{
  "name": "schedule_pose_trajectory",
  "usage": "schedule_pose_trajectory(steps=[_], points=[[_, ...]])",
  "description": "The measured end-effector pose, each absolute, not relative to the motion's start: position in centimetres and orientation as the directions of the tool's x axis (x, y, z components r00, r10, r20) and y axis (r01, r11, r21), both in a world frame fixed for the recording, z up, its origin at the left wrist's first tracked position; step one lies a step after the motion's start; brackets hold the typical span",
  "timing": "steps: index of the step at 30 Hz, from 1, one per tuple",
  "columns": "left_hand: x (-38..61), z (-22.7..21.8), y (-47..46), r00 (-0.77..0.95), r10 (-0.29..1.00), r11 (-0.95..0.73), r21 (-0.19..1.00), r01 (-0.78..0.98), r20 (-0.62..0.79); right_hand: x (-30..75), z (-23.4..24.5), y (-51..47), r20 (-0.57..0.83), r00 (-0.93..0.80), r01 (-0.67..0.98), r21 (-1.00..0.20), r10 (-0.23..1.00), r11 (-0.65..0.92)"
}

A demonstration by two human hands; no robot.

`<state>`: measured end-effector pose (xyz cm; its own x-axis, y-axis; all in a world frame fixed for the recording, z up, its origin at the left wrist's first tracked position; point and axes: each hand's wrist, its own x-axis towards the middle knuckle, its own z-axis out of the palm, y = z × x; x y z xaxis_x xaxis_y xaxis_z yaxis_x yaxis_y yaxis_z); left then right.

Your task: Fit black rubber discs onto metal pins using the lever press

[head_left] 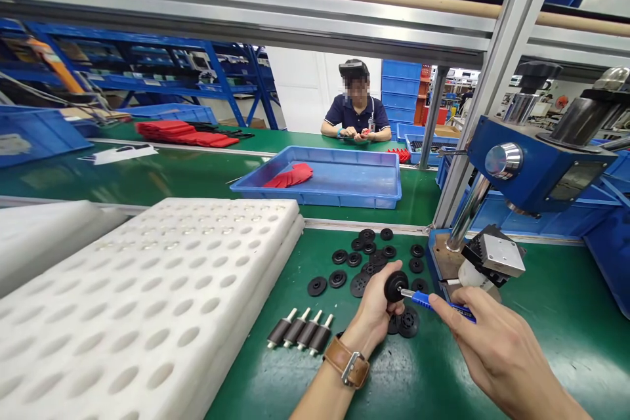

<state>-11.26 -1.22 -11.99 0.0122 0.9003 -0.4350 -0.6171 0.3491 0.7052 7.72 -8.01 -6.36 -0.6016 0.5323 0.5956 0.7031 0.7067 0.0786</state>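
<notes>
My left hand (375, 307) is closed on a black round disc (396, 285), lifted just above the green mat. My right hand (492, 344) grips a thin blue-handled tool (429, 302) whose metal tip touches the disc's edge. Several more black discs (367, 261) lie scattered on the mat just beyond my hands. Several dark cylinders with metal pins (301, 329) lie in a row to the left of my wrist, which wears a brown-strapped watch (348, 361).
A white foam tray with rows of round holes (147, 302) fills the left. A blue press machine (522, 177) with a metal block stands right of my hands. A blue bin (344, 178) holds red pieces. A person sits across the far bench (355, 119).
</notes>
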Motion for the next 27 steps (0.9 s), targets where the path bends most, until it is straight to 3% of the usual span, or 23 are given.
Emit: schedule_pose_trajectory(steps=[14, 16, 20, 23, 27], points=[[-11.2, -11.9, -1.3, 0.014, 0.901, 0.353, 0.712, -0.607, -0.434, 8.0, -6.1, -8.5, 0.556, -0.6, 0.723, 0.068, 0.575, 0.688], [-11.3, -11.9, -1.3, 0.008, 0.904, 0.34, 0.709, -0.618, -0.426, 8.2, -6.5, -8.5, 0.565, -0.572, 0.731, 0.022, 0.595, 0.682], [-12.0, -11.7, -0.9, -0.094, 0.919, 0.227, 0.71, -0.667, -0.383, 7.7, -8.1, -7.0, 0.596, -0.377, 0.788, -0.196, 0.709, 0.584], [-12.6, -11.6, -0.4, -0.206, 0.91, 0.116, 0.697, -0.707, -0.36, 5.4, -9.9, -4.0, 0.481, -0.243, 0.873, -0.271, 0.842, 0.406], [-12.9, -11.7, 0.0, -0.199, 0.907, 0.099, 0.648, -0.755, -0.371, 1.1, -11.7, 0.4, 0.247, -0.129, 0.938, -0.284, 0.96, 0.199]])
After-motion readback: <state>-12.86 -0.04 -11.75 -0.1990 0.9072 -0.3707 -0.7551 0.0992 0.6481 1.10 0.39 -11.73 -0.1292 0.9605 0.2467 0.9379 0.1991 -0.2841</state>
